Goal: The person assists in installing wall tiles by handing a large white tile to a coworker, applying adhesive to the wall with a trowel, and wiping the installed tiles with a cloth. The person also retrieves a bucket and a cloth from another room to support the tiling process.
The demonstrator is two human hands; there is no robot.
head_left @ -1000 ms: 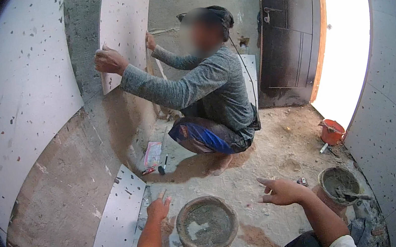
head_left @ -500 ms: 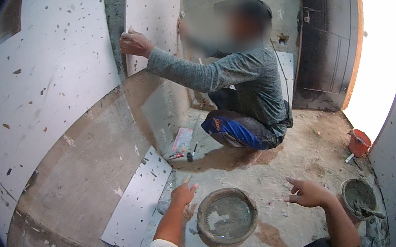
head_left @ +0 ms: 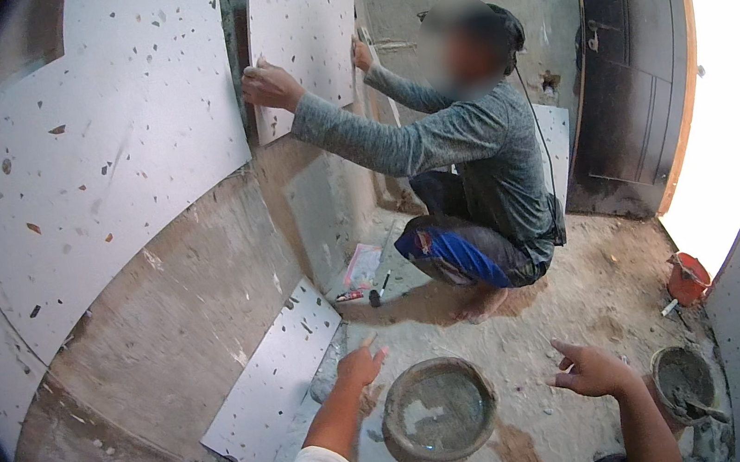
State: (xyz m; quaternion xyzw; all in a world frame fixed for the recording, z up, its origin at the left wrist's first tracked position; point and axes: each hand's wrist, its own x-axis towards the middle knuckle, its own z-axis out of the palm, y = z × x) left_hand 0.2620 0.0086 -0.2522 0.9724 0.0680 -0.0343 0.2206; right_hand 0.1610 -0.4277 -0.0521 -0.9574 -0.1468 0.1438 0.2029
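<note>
My left hand hangs in the air beside a loose speckled white tile, index finger out, holding nothing I can make out. My right hand hovers right of a shallow round basin of wet grey mix, fingers apart and empty. A bucket of grey mortar with a trowel in it stands to the right of that hand. Across from me a squatting person grips a speckled tile upright at the left wall with both hands.
Large speckled tiles cover the upper left wall over bare cement. A dark door stands beside a bright doorway at the right, with a red bucket at its foot. Small tools lie on the dusty floor beyond the basin.
The view has turned left, so the scene has shifted rightward. The person's tile has moved closer to the wall, beside the fixed tiles. My hands keep much the same pose.
</note>
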